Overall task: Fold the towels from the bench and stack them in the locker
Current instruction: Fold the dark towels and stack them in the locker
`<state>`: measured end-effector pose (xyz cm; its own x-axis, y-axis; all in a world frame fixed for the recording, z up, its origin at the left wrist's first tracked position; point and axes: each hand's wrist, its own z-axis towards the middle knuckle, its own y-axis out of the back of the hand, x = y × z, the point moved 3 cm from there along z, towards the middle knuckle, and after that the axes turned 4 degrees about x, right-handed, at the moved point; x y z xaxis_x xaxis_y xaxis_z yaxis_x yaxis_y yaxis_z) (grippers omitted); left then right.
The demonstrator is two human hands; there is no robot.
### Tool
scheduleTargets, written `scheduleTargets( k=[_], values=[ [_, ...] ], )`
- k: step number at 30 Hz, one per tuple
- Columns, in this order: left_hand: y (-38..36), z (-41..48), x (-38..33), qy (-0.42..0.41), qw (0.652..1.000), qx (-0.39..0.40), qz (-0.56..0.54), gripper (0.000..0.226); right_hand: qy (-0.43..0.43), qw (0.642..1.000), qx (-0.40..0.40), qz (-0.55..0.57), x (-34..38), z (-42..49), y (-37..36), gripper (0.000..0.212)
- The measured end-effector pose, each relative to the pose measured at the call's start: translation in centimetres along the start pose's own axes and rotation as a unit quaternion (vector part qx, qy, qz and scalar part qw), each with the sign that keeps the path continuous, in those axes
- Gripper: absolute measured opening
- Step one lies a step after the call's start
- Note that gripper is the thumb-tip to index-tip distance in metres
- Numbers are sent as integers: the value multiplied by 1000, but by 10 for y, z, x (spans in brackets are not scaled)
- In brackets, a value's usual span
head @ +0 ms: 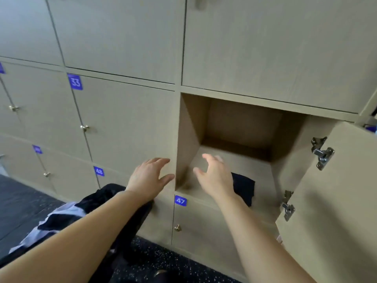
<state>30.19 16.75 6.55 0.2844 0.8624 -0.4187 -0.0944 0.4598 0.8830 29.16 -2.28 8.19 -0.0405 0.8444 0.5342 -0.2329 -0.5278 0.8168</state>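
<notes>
The locker and its door are pale wood-grain board, matt and smooth. The hinges are shiny bare metal, the knob glossy and brass-coloured. The folded towel is dark, soft cloth. The floor looks dark, speckled and grainy.

You face a wall of pale wood-grain locker doors, shut ones fitted with small brass knobs and blue number tags reading 33, 48 and 47. Below them runs a dark speckled floor.
</notes>
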Motion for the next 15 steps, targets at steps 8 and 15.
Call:
scheduleTargets(
  k=[8,15],
  values=[
    [67,-118,116,151,987,-55,-3,53,106,990,90,7,100,-53,-73,54],
    [71,-191,197,255,965,-52,-19,49,116,976,183,-1,127,-81,-152,48]
  ],
)
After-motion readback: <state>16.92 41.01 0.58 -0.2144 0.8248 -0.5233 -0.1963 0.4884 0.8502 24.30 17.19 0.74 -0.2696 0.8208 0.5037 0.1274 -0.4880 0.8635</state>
